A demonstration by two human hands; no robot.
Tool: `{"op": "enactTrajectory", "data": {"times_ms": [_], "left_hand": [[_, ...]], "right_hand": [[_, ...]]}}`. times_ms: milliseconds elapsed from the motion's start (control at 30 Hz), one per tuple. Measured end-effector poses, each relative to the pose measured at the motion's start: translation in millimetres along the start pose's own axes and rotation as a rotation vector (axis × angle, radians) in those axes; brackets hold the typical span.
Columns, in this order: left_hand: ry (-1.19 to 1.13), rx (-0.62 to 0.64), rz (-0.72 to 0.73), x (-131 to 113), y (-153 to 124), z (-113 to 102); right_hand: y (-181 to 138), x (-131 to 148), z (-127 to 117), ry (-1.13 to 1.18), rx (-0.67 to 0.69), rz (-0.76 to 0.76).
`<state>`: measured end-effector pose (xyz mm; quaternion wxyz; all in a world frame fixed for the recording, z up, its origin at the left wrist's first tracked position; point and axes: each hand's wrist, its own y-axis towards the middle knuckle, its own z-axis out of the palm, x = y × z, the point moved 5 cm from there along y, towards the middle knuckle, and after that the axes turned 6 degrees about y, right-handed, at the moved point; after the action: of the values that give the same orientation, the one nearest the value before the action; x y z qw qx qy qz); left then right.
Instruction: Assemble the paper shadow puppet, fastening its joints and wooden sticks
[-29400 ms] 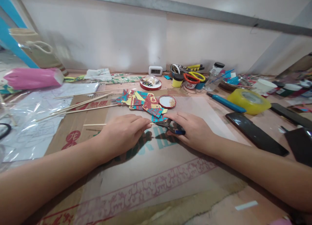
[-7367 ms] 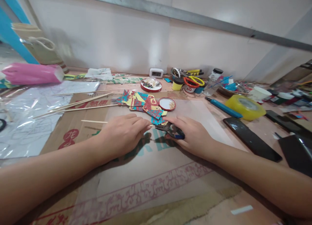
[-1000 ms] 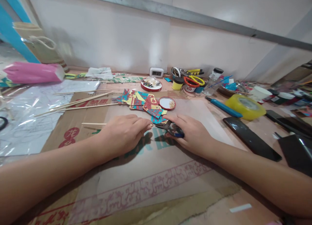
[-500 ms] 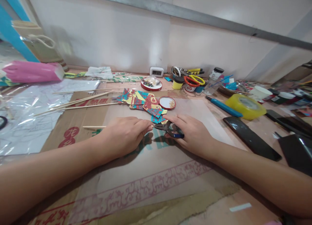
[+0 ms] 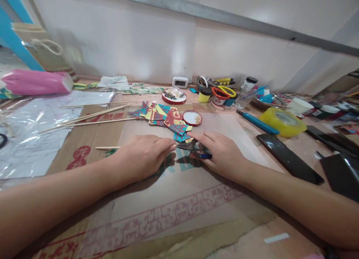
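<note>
My left hand (image 5: 146,154) is closed around a thin wooden stick (image 5: 106,148), whose pointed end pokes out on the left; the other end appears at my fingertips. My right hand (image 5: 221,150) grips a small pair of pliers (image 5: 193,147) with dark jaws and blue on the handle. The jaws meet the stick's tip beside my left thumb; whether they bite on it is too small to tell. Just beyond both hands lies a jointed paper figure (image 5: 165,117) in red, blue and yellow, fastened with small metal studs. A sheet of translucent paper (image 5: 179,199) lies under my hands.
Loose wooden sticks (image 5: 95,117) lie to the left over cardboard (image 5: 63,150). Behind the figure are a lid of tiny gold pieces (image 5: 192,118), a lid of beads (image 5: 174,96) and a clock (image 5: 180,82). To the right are a phone (image 5: 288,158), a blue cutter (image 5: 258,122) and yellow tape (image 5: 282,122).
Almost nothing differs. Both hands hold the same pose, with the stick and pliers in place; the view has shifted very slightly.
</note>
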<state>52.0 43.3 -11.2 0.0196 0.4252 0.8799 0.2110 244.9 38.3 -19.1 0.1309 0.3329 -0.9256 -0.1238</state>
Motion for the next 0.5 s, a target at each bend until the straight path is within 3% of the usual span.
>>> {"op": "enactTrajectory", "data": {"times_ms": [133,333,500], "left_hand": [[0.014,0.024,-0.011,0,0,1],[-0.018,-0.168,0.047,-2,-3,-10],[-0.022,-0.171,0.039,-2,-1,-11]], "right_hand": [[0,0,0,0.009,0.011,0.002],[1,2,0,0.029,0.037,-0.004],[0,5,1,0.034,0.059,-0.02]]}}
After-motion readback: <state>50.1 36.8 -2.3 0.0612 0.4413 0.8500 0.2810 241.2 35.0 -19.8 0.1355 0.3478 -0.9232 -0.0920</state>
